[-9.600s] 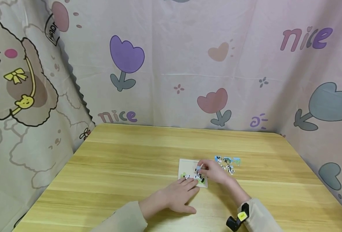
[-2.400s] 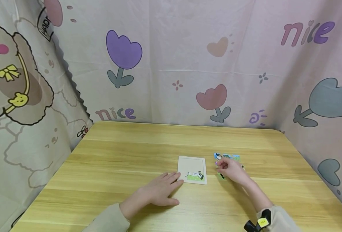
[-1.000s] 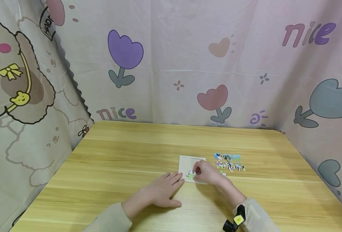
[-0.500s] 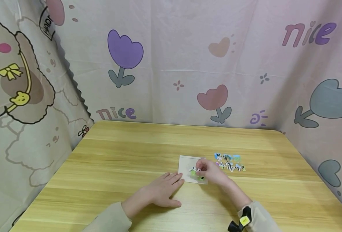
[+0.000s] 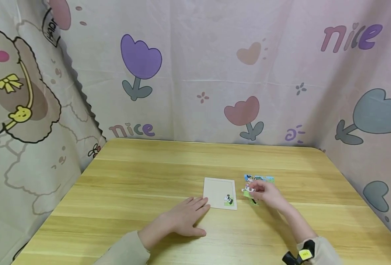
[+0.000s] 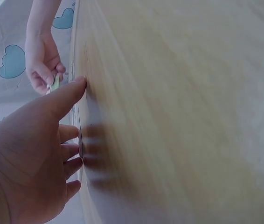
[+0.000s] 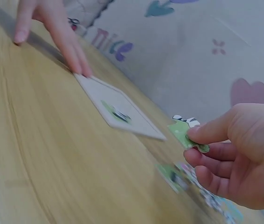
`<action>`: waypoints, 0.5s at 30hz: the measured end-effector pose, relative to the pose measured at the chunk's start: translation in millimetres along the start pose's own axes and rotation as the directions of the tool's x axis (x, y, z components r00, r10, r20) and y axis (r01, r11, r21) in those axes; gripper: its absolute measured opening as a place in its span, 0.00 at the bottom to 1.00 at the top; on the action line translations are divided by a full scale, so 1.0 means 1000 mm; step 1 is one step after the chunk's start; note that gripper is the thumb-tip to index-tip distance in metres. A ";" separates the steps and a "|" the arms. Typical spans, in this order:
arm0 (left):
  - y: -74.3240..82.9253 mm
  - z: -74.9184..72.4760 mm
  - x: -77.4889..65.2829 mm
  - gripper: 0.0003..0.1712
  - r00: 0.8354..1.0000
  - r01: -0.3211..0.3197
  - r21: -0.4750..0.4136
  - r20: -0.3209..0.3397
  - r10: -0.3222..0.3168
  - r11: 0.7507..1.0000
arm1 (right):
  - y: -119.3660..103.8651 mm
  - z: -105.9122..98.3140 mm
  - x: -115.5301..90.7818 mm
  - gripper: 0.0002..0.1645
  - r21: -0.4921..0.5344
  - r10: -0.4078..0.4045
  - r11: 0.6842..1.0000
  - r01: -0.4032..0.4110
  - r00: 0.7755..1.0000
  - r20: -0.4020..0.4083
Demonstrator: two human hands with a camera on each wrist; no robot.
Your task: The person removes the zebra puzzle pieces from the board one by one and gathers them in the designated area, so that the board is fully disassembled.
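Observation:
A square white puzzle board (image 5: 213, 189) lies on the table, with one green, black-and-white jigsaw piece (image 5: 229, 200) in its lower right corner. My left hand (image 5: 185, 217) lies palm down with straight, slightly spread fingers, the fingertips at the board's lower left edge. To the right of the board, my right hand (image 5: 269, 194) pinches a green and white jigsaw piece (image 7: 181, 131) between thumb and fingers, above the table. Loose jigsaw pieces (image 5: 269, 179) are spread under and behind that hand, which partly hides them; a green one (image 5: 253, 202) lies nearest to me.
The wooden table (image 5: 142, 176) extends on all sides of the board. A printed curtain (image 5: 195, 51) hangs behind it and along the sides. A black strap device (image 5: 298, 255) sits on the right wrist.
Over the last second my right hand has lifted the green and white jigsaw piece off the board and carried it right, over the loose pieces. The left hand has stayed by the board.

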State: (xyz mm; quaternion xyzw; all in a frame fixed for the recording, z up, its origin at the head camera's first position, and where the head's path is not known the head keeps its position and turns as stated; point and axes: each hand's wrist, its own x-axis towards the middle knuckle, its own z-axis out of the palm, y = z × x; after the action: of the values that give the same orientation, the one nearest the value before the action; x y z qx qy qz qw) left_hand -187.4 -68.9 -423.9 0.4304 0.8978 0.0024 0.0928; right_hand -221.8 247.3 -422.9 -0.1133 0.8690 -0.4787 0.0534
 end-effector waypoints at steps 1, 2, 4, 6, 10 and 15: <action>0.000 -0.001 0.000 0.45 1.000 0.002 -0.001 0.002 -0.002 1.000 | 0.003 -0.004 -0.002 0.13 0.000 0.007 1.000 -0.007 1.000 -0.001; 0.000 -0.001 -0.001 0.45 1.000 0.004 -0.002 0.005 -0.004 1.000 | 0.010 -0.008 -0.002 0.14 0.007 0.007 1.000 -0.007 1.000 -0.002; 0.000 -0.002 -0.001 0.45 1.000 0.006 -0.005 0.009 -0.006 1.000 | 0.013 -0.015 -0.007 0.14 -0.007 0.010 1.000 -0.010 1.000 -0.012; 0.000 -0.001 -0.001 0.45 1.000 0.004 -0.003 0.006 -0.004 1.000 | 0.017 -0.021 -0.012 0.14 -0.012 0.013 1.000 -0.013 1.000 -0.019; -0.001 0.001 0.000 0.45 1.000 -0.002 -0.005 -0.003 0.002 1.000 | 0.026 -0.030 -0.020 0.13 -0.024 0.029 0.999 -0.029 0.999 -0.013; -0.002 0.003 0.000 0.45 1.000 -0.001 -0.011 -0.003 0.001 1.000 | 0.038 -0.037 -0.026 0.14 -0.041 0.032 0.999 -0.032 0.999 0.013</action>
State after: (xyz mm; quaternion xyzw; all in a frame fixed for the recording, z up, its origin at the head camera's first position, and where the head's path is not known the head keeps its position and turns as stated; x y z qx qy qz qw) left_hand -188.3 -70.0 -426.7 0.4303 0.8978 0.0080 0.0939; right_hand -209.6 304.1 -435.9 -0.1036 0.8798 -0.4593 0.0646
